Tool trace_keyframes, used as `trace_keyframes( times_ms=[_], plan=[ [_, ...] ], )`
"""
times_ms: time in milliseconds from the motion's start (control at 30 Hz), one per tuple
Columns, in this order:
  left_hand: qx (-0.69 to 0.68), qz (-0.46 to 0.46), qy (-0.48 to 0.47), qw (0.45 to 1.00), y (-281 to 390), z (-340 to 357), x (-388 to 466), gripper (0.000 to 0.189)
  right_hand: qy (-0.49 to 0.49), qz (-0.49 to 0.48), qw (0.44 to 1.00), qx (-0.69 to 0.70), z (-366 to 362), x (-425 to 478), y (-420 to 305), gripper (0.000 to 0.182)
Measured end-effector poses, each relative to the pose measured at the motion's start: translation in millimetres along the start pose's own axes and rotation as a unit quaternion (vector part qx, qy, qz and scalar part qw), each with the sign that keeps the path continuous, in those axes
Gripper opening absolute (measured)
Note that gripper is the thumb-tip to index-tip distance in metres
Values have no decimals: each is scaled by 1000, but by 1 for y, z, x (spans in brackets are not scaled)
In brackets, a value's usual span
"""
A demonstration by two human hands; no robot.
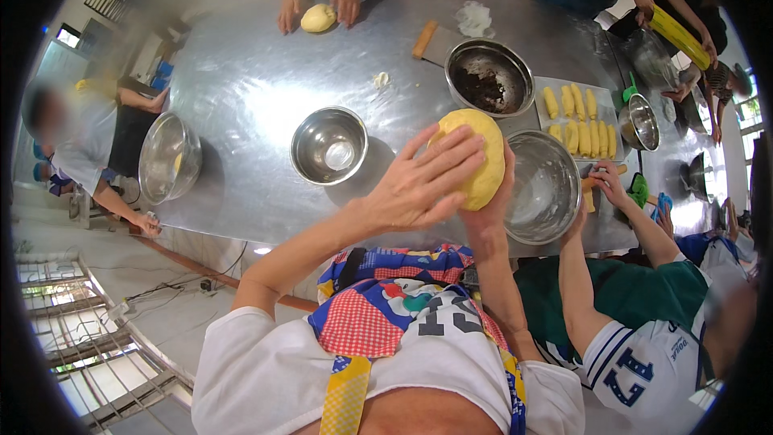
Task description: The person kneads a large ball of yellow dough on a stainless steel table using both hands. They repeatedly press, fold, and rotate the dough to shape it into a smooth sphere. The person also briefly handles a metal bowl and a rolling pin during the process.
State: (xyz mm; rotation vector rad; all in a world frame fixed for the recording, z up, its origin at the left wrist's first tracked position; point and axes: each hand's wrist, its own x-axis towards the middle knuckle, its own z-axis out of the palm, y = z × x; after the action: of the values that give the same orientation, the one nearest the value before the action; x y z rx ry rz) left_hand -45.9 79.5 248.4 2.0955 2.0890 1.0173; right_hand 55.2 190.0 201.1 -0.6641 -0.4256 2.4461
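A large, smooth ball of yellow dough is held up between my two hands, above the steel table. My left hand lies flat across its face with the fingers spread. From below and the right, my right hand cups the ball, its palm largely hidden. An empty steel mixing bowl stands left of the dough. Just to the right is a bowl with pale residue, touched by a co-worker's hand. Beyond the dough, another steel bowl contains a dark, crumbly filling.
A tray with yellow dough rolls lies right of the bowls, near a small steel bowl. A bench scraper lies at the back. Across the table, a co-worker handles dough. A large bowl stands left. Another co-worker is close on my right.
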Motion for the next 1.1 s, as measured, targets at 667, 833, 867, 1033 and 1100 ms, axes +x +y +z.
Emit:
trace_keyframes(
  times_ms=[667,833,867,1033,1100],
  plan=[
    [-389,-388,105,829,-16,34,26,59,-13,-218,940,-262,24,-5,6,47],
    [-603,-447,14,661,-54,27,41,55,-18,-131,974,-183,28,-8,7,47],
    [-619,-444,-4,648,-61,27,39,55,-13,-95,985,-146,29,-7,8,47],
    [-569,-390,122,714,-63,13,30,58,-61,119,990,50,16,-1,11,49],
    [-540,-336,184,750,-65,5,20,59,-82,141,984,65,19,-1,16,50]
  ],
)
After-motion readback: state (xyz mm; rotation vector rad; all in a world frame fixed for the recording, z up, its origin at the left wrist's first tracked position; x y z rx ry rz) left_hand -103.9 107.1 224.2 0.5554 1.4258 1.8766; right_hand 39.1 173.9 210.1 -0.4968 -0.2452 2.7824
